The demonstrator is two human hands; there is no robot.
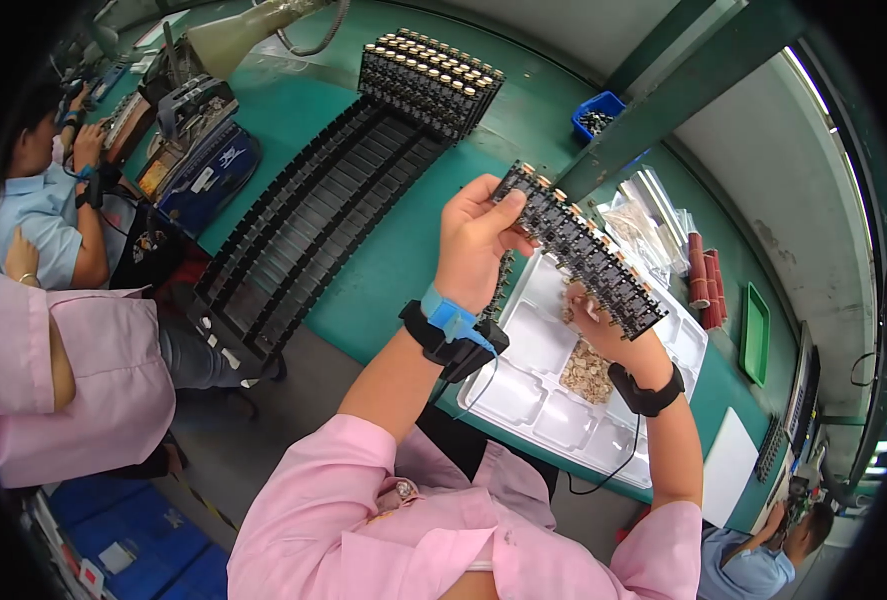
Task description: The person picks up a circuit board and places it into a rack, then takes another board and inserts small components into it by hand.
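My left hand (474,235) grips one end of a long black circuit board panel (589,250), thumb on its face. The panel is held tilted in the air, with small round gold-coloured parts along its upper edge. Behind and below the panel is my right hand (614,330), its fingers curled over the white compartment tray (524,400) and partly hidden by the panel. Whatever the fingertips hold cannot be made out. Close to them, one compartment holds a heap of small beige pieces (588,372). Each wrist wears a black band; the left also has a blue strap with a cord.
Left of me stands a long black slotted rack (314,210), with several similar panels (429,80) upright at its far end. Plastic bags (644,225), red rolls (706,280), a green tray (755,333) and a blue bin (599,115) lie beyond a green post (664,100). Co-workers sit on both sides.
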